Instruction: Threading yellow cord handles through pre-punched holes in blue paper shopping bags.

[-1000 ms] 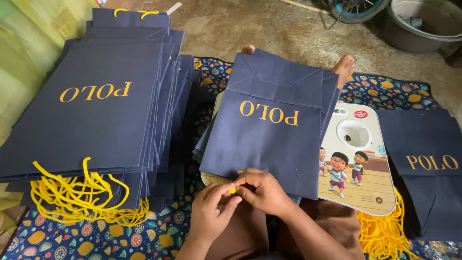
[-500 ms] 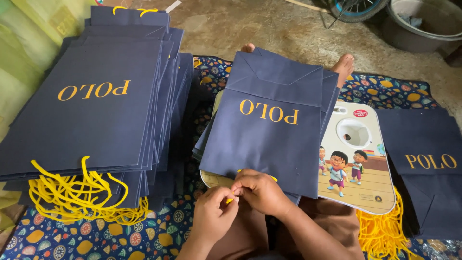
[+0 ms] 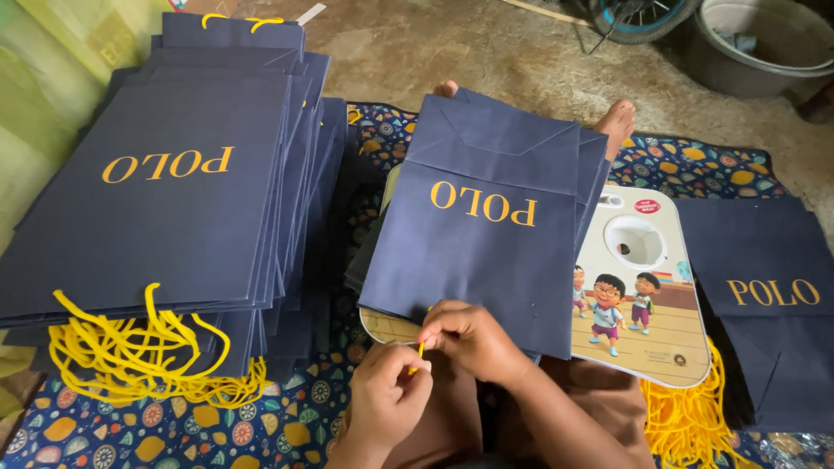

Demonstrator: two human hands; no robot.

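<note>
Cord threading in hand: short yellow cord (image 3: 420, 351) is pinched between left hand (image 3: 384, 401) & right hand (image 3: 470, 337) at 6 o'clock edge of flat navy paper bag (image 3: 486, 234). Next, prob., cord end is fed thru bag's hole; fine aim needed.
</note>
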